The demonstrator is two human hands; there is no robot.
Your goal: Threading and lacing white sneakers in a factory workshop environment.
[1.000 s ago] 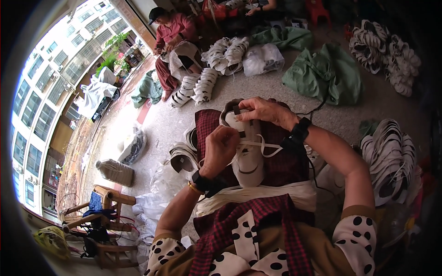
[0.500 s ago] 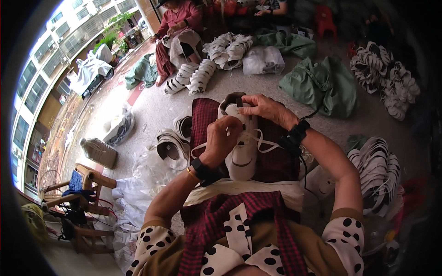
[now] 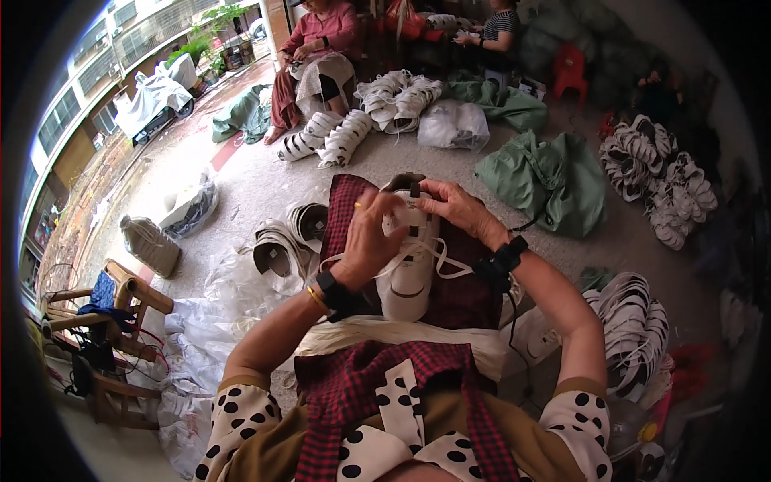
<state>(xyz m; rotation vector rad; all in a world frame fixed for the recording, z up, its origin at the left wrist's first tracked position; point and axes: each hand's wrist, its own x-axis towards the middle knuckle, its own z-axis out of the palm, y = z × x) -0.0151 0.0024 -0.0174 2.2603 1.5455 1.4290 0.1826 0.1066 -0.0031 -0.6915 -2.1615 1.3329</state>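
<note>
A white sneaker (image 3: 404,293) lies on the dark red checked cloth over my lap, its toe toward me and its opening at the far end. Loose white laces (image 3: 450,261) loop out to both sides of it. My right hand (image 3: 459,210) is closed at the far end of the shoe, thumb and fingers pinching the top of its tongue (image 3: 413,204). Over the shoe's left side is my left hand (image 3: 369,239), its fingers apart and slightly blurred, with nothing visible between them. It covers part of the upper and the lacing.
Several nested shoe uppers (image 3: 277,255) lie to the left, near a wooden stool (image 3: 128,293). More stacked uppers (image 3: 630,333) are at the right. Green sacks (image 3: 554,185) and bundled uppers (image 3: 399,98) lie ahead. Beyond sit a person in pink (image 3: 325,36) and another in stripes (image 3: 499,32).
My left hand has gone from a closed pinch over the lacing to spread fingers, shifting left off the shoe's middle. My right hand stays at the tongue. The whole view has shifted slightly.
</note>
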